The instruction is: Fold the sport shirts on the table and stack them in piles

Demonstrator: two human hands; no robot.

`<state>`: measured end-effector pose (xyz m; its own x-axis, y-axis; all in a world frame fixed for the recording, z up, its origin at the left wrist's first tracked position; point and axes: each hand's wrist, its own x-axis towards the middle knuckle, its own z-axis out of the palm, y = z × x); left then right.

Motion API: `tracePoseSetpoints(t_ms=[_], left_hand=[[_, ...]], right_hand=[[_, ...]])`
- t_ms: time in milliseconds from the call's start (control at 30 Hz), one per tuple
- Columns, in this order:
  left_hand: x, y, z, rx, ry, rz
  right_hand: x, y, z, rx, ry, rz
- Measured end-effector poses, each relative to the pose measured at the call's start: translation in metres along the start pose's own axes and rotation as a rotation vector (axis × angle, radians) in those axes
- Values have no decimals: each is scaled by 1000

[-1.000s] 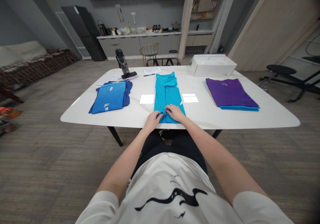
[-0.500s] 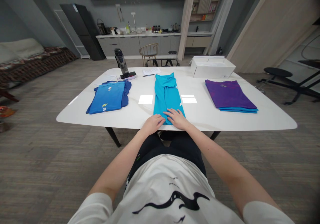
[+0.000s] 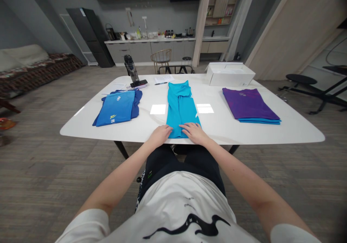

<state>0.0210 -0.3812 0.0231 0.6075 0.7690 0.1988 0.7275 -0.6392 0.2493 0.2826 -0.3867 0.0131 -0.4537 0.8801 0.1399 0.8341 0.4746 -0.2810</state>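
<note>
A turquoise shirt (image 3: 180, 107) lies in front of me on the table, its sides turned inward into a long narrow strip. At its lower left corner rests my left hand (image 3: 159, 135), fingers laid out with the tips on the cloth's edge. My right hand (image 3: 195, 133) lies on the lower right part of the shirt, palm down and fingers spread. Neither hand grips the fabric. To the left is a pile of blue shirts (image 3: 117, 107); on the right sits a folded purple shirt (image 3: 248, 103) on top of turquoise cloth.
The white table (image 3: 295, 131) carries a white open box (image 3: 230, 75) at the back right. A black handheld vacuum cleaner (image 3: 132, 71) stands at the back left, near a pen (image 3: 161, 83) and a sheet of paper (image 3: 164, 78). A chair (image 3: 162, 56) is behind the table.
My left hand has moved left, from the middle of the shirt's lower end to its left corner. The right hand has flattened out and moved slightly right on the cloth.
</note>
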Motion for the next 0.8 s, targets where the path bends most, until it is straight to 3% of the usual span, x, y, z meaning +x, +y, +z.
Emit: tracePoseSetpoints(t_ms=[200,433,667,800], left_hand=[[25,-1,-16,155,-49,-76],[-5,1,-26,109,-116,-58],[-21,7,-4,128,41,-245],[-29,17,10,181,115,-326]], right_hand=[[76,-5,-7,60,100,-35],[169,4,1,83,127,292],[195,21,28,25,88,375],[195,28,28,21,86,392]])
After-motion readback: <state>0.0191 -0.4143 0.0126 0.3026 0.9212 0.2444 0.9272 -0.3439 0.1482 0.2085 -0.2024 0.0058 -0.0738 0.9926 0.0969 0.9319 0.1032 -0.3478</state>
